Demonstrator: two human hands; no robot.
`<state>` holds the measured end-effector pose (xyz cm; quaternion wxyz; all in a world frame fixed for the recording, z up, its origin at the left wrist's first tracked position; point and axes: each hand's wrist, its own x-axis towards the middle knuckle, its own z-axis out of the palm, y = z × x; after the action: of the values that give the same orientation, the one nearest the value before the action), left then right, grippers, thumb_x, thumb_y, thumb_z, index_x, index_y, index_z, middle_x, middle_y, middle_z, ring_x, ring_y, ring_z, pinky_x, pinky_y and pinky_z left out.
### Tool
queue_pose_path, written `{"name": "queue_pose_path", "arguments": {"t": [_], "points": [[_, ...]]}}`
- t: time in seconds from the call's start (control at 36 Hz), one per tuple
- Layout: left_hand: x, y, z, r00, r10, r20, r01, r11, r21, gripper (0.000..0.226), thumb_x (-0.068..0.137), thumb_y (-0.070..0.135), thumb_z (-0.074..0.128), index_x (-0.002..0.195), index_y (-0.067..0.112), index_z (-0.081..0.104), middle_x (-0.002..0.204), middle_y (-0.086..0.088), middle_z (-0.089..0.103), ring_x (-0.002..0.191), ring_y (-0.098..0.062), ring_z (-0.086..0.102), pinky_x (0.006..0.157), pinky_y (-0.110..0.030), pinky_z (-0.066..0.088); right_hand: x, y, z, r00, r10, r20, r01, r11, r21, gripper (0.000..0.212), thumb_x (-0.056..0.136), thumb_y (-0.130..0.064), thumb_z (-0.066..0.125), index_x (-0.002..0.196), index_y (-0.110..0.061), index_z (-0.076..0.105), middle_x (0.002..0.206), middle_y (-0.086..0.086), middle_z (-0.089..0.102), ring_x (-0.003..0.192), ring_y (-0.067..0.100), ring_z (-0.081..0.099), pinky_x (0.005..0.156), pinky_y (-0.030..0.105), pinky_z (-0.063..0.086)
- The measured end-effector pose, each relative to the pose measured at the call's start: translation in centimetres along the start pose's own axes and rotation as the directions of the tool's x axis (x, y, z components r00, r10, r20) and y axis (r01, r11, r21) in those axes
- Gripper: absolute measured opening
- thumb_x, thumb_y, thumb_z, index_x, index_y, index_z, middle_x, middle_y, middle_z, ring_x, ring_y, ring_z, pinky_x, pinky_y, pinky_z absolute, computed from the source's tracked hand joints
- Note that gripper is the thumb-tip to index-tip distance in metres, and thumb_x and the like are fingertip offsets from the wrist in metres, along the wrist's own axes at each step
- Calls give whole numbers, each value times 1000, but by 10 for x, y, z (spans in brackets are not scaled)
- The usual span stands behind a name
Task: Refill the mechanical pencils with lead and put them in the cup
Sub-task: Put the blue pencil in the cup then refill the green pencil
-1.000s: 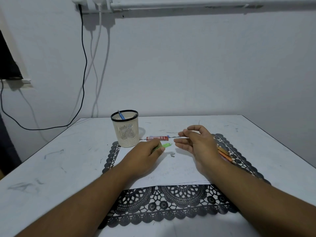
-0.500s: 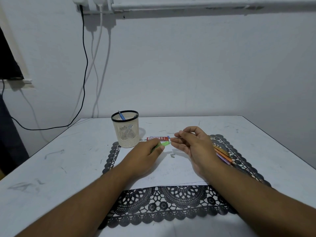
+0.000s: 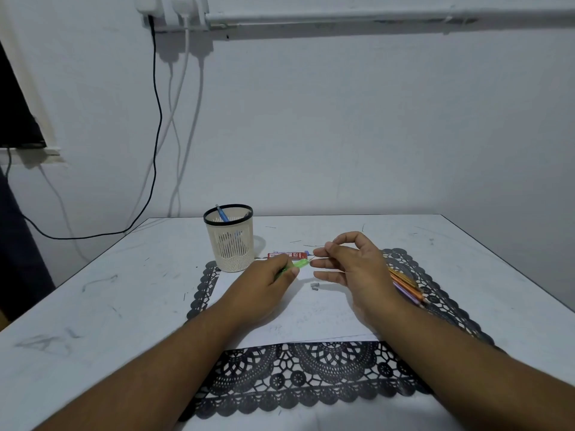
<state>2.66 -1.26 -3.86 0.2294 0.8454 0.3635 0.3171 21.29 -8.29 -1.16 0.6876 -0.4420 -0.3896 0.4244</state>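
Left hand (image 3: 264, 281) grips a green pencil (image 3: 299, 264); right hand (image 3: 351, 265) pinches a thin lead (image 3: 320, 259) at its open end, beside the cup (image 3: 231, 241).

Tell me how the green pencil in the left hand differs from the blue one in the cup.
The green pencil lies nearly level, gripped by the left hand, its open end toward the right hand; the blue pencil stands tilted in the cup, untouched. The green one shows only a short end past the fingers; the blue one shows only its top above the rim. Both are slim plastic pencils.
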Motion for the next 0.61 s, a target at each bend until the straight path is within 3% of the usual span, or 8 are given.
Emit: {"name": "queue_pose_path", "arguments": {"t": [0.28, 0.61], "points": [[0, 2, -1, 1000, 1, -10, -2, 1000, -17, 34, 107, 36, 50, 78, 20, 50, 67, 8, 51, 60, -7, 42, 60, -35, 34, -3, -1, 0, 1000, -24, 8, 25, 996, -82, 12, 102, -15, 66, 108, -10, 56, 93, 16, 79, 83, 38, 76, 74, 56, 64], [0, 3, -1, 1000, -11, -16, 11, 1000, -18, 36, 106, 37, 51, 72, 25, 45, 66, 8, 49, 60, -8, 40, 60, -36, 33, 0, 5, 0, 998, -60, 21, 62, 991, -115, 10, 101, -14, 67, 101, -12, 57, 96, 14, 79, 93, 30, 73, 70, 53, 63]]}}
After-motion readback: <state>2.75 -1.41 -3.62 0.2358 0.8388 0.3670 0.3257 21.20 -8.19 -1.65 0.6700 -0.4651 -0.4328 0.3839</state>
